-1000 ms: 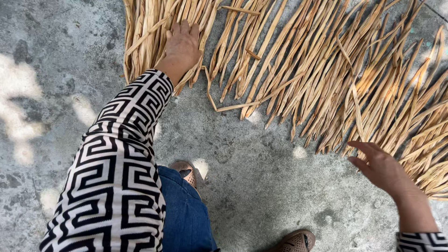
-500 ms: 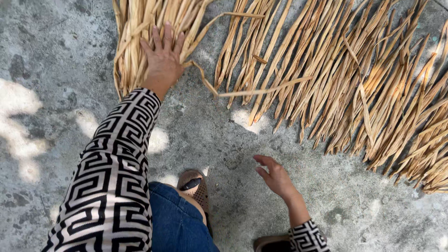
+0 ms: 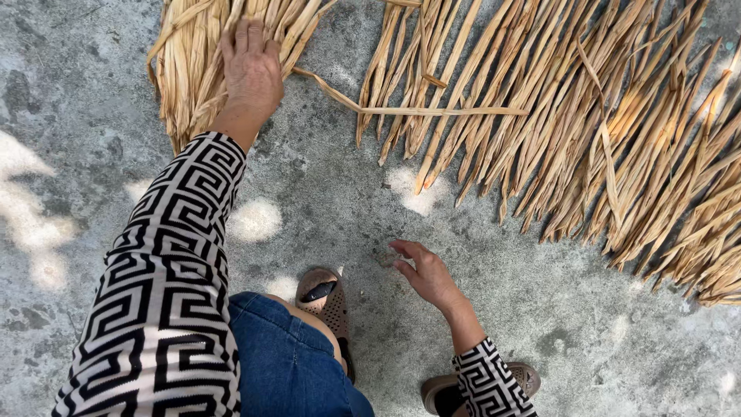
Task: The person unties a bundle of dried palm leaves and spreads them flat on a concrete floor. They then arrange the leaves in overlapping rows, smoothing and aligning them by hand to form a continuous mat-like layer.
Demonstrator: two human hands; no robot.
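**Left hand on the gathered bundle, right hand pulled back to the floor**

Left hand point(image 3: 251, 69) lies flat, fingers spread, pressing a bunched bundle of dried leaves point(image 3: 193, 69) at the top-left of the concrete floor point(image 3: 85, 193); it pins rather than grips. That bundle now sits tighter and apart from the wide leaf mat point(image 3: 587, 131) along the top and right. One loose strip point(image 3: 409, 108) still bridges the two.

Right hand point(image 3: 424, 274) has come off the mat's right end and hovers low over bare concrete near my sandal point(image 3: 324, 297), fingers loosely curled, holding nothing.

I judge the left portion separated and the right hand between reaches.
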